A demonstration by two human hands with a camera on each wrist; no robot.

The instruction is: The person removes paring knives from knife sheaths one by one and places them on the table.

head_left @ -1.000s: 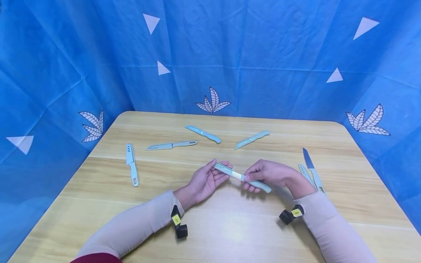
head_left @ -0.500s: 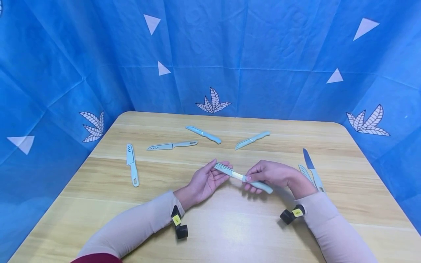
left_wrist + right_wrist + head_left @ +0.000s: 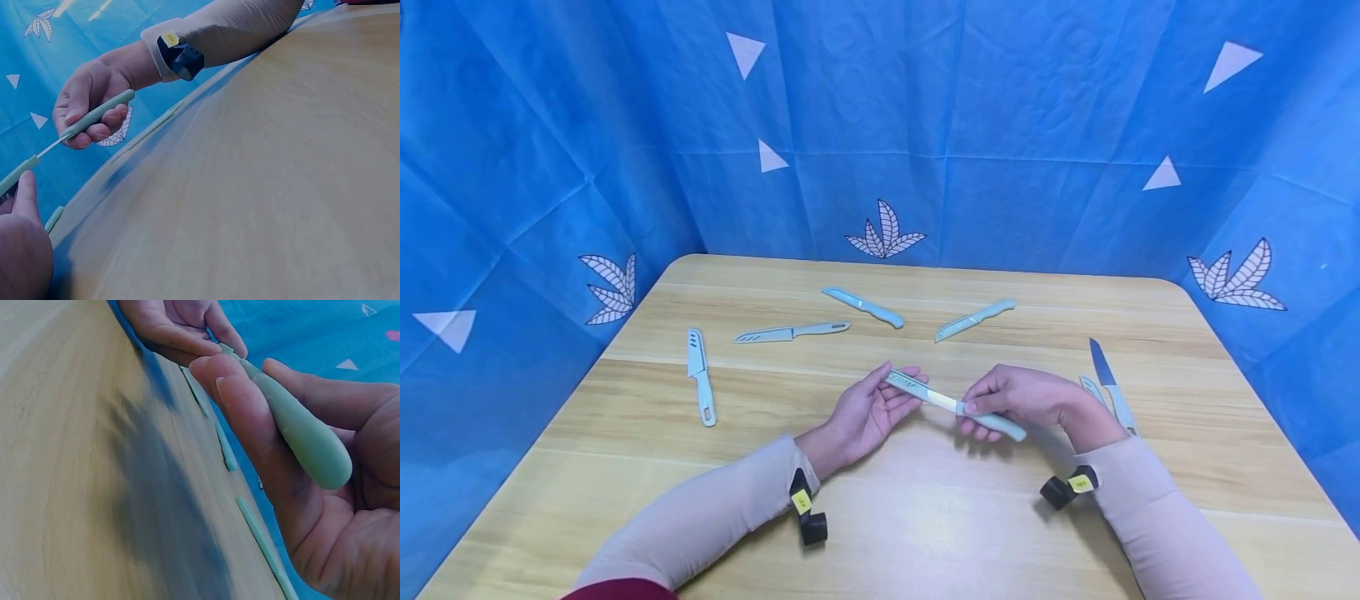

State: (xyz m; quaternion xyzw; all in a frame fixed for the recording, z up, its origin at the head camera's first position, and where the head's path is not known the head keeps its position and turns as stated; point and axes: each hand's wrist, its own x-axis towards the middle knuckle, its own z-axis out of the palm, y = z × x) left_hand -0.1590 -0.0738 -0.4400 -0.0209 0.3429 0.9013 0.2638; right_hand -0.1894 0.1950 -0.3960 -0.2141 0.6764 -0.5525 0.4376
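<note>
Above the middle of the table, my right hand (image 3: pixel 1026 400) pinches the pale green handle (image 3: pixel 306 440) of a knife between thumb and fingers. My left hand (image 3: pixel 868 417) holds the pale green sheath (image 3: pixel 907 383) on its blade, near the fingertips. Between sheath and handle a stretch of bare light blade (image 3: pixel 943 402) shows; the tip stays hidden in the sheath. In the left wrist view the handle (image 3: pixel 100 114) points up toward the right, and the sheath (image 3: pixel 17 175) is partly cut off by the frame.
Sheathed knives lie around: one at left (image 3: pixel 702 379), one at centre left (image 3: pixel 792 332), two at the back, a blue one (image 3: pixel 862 307) and a green one (image 3: pixel 975 320). Beside my right wrist lie a bare dark-bladed knife (image 3: pixel 1112 385) and a sheath (image 3: pixel 1092 387). A blue curtain (image 3: pixel 880 100) surrounds the table.
My right hand has drawn the handle slightly right and down, and more bare blade shows between handle and sheath. My left hand has stayed almost still.
</note>
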